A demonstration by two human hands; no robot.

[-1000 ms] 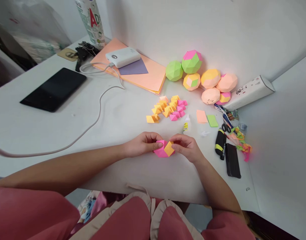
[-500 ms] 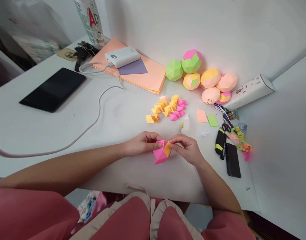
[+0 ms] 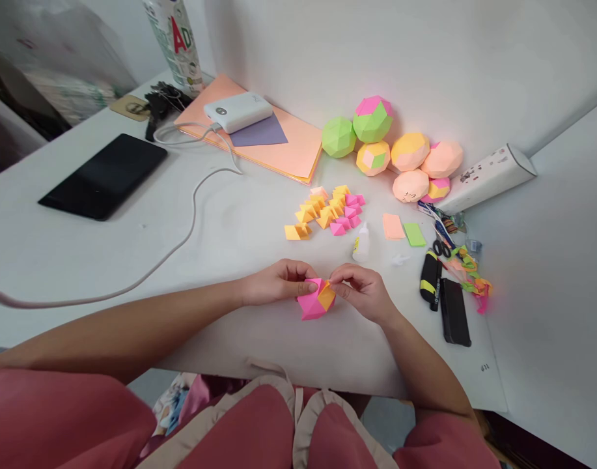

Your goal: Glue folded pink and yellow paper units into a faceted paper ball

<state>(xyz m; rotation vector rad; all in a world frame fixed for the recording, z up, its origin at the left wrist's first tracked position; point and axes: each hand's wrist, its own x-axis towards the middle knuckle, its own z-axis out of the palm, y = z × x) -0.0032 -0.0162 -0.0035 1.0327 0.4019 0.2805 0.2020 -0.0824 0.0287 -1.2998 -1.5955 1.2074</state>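
Note:
A faceted paper shape (image 3: 312, 305), pink with an orange piece (image 3: 326, 297) on its right side, is held above the table's front part. My left hand (image 3: 286, 281) grips its upper left, the thumb lying on a pink face. With thumb and index finger, my right hand (image 3: 359, 290) pinches the top tip of the orange piece. The far side of the shape is hidden. Just beyond my hands stands a small white glue bottle (image 3: 361, 243). Folded orange paper units (image 3: 322, 207) and pink ones (image 3: 347, 218) lie in rows behind it.
Finished paper balls (image 3: 374, 120) are grouped against the wall. Sticky notes (image 3: 392, 227), scissors (image 3: 441, 248) and a black case (image 3: 455, 313) lie to the right. A tablet (image 3: 104, 176), a white cable (image 3: 195, 215) and a power bank (image 3: 239, 112) occupy the left side.
The paper shape has turned slightly in my hands, and the orange piece's face looks a little different. My right fingertips have shifted slightly left. Everything on the table stays put.

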